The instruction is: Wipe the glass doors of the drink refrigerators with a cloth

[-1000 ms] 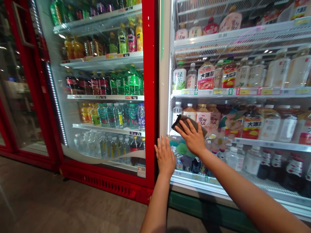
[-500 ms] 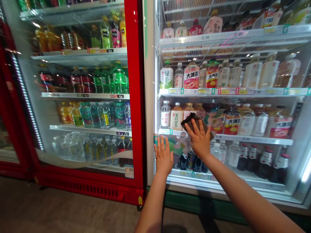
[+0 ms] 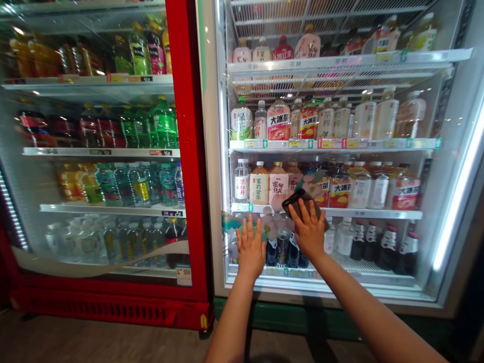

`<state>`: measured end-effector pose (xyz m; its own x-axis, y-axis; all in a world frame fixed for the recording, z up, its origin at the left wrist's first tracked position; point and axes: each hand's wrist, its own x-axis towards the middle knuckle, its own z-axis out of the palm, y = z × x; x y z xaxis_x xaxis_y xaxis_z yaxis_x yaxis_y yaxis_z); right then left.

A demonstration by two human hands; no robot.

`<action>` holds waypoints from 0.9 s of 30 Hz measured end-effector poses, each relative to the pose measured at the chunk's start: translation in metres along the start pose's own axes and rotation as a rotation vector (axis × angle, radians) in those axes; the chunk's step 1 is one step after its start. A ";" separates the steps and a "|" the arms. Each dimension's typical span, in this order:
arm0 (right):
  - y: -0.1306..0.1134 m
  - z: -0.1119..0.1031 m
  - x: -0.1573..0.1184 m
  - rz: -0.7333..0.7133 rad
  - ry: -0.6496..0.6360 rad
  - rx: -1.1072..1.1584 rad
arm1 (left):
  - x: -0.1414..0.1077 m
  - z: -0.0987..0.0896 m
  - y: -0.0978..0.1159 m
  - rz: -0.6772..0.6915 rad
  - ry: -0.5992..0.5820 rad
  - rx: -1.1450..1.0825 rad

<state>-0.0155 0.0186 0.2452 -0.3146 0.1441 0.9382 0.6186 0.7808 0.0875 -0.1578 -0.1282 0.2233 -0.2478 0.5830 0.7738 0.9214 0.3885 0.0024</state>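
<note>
Illum. was cool white, mainly from a vert. light strip [image 3: 459, 186] at R of the white-framed drinks fridge [image 3: 215, 166]; the red-framed fridge [image 3: 192, 151] was dimmer. Floor [image 3: 94, 343] was v. dark, w/ shadow [image 3: 318, 330] at btm ctr. Faint pinkish glare [image 3: 338, 73] tinted the upper R shelves. Wide-angle distort. tilted outer verticals; far-L juice bottles [image 3: 44, 56] were soft.

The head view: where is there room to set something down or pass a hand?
Floor lies bare along the red cooler's base. On the glass, a hand could probably pass right of the right hand and its cloth. From there to the left hand it's tight; bottles crowd the shelves behind.
</note>
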 end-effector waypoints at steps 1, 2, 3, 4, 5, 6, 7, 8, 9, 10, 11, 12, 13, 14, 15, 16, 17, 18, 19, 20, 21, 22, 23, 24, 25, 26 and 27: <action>0.000 0.001 -0.008 -0.018 0.001 -0.001 | 0.000 0.000 0.002 0.007 0.002 0.004; -0.001 0.003 -0.014 -0.059 -0.011 -0.001 | 0.001 0.001 0.004 0.016 0.006 0.008; -0.003 0.003 -0.016 -0.113 -0.033 0.000 | 0.001 0.001 0.006 0.026 0.010 0.011; -0.004 0.003 -0.015 -0.168 -0.059 0.001 | 0.001 0.002 0.009 0.035 0.016 0.012; -0.003 0.002 -0.011 -0.208 -0.081 0.003 | 0.002 0.003 0.012 0.041 0.021 0.012; -0.001 0.000 -0.004 -0.222 -0.092 0.003 | 0.002 0.005 0.015 0.045 0.027 0.011; 0.004 -0.002 0.002 -0.204 -0.087 0.001 | 0.002 0.006 0.018 0.046 0.033 0.011; 0.010 -0.005 0.006 -0.156 -0.063 -0.001 | 0.002 0.007 0.021 0.047 0.040 0.010; 0.017 -0.008 0.007 -0.086 -0.020 -0.005 | 0.003 0.008 0.024 0.046 0.049 0.010; 0.024 -0.009 0.005 -0.006 0.034 -0.011 | 0.003 0.010 0.027 0.044 0.057 0.010; 0.030 -0.011 -0.001 0.070 0.092 -0.019 | 0.004 0.010 0.030 0.043 0.065 0.008; 0.033 -0.011 -0.008 0.129 0.140 -0.027 | 0.004 0.011 0.032 0.041 0.071 0.005; 0.035 -0.011 -0.015 0.159 0.170 -0.032 | 0.005 0.011 0.036 0.042 0.073 0.000; 0.035 -0.011 -0.022 0.159 0.182 -0.034 | 0.006 0.011 0.039 0.045 0.072 -0.005; 0.034 -0.011 -0.025 0.134 0.177 -0.031 | 0.007 0.011 0.043 0.051 0.070 -0.011; 0.033 -0.011 -0.026 0.095 0.165 -0.023 | 0.008 0.011 0.047 0.059 0.068 -0.015; 0.033 -0.012 -0.023 0.056 0.150 -0.011 | 0.009 0.011 0.051 0.070 0.067 -0.020; 0.034 -0.013 -0.019 0.027 0.134 0.000 | 0.010 0.011 0.056 0.084 0.064 -0.025; 0.036 -0.015 -0.014 0.015 0.123 0.007 | 0.011 0.012 0.060 0.097 0.064 -0.031; 0.040 -0.017 -0.010 0.020 0.112 0.009 | 0.011 0.013 0.064 0.106 0.067 -0.038; 0.045 -0.018 -0.009 0.039 0.098 0.006 | 0.011 0.015 0.067 0.113 0.068 -0.047; 0.049 -0.020 -0.012 0.066 0.083 0.001 | 0.011 0.016 0.070 0.121 0.069 -0.056; 0.053 -0.020 -0.018 0.093 0.066 -0.007 | 0.010 0.017 0.073 0.130 0.068 -0.065; 0.056 -0.019 -0.028 0.112 0.048 -0.015 | 0.010 0.019 0.076 0.144 0.064 -0.073; 0.057 -0.017 -0.039 0.114 0.023 -0.022 | 0.009 0.020 0.079 0.159 0.059 -0.077; 0.058 -0.015 -0.050 0.096 -0.010 -0.029 | 0.009 0.020 0.081 0.179 0.050 -0.078; 0.058 -0.013 -0.060 0.062 -0.046 -0.036 | 0.009 0.021 0.085 0.198 0.043 -0.077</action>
<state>0.0485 0.0471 0.1985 -0.3069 0.2198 0.9260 0.6631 0.7473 0.0424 -0.0883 -0.0755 0.2169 -0.0487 0.6112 0.7900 0.9713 0.2134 -0.1052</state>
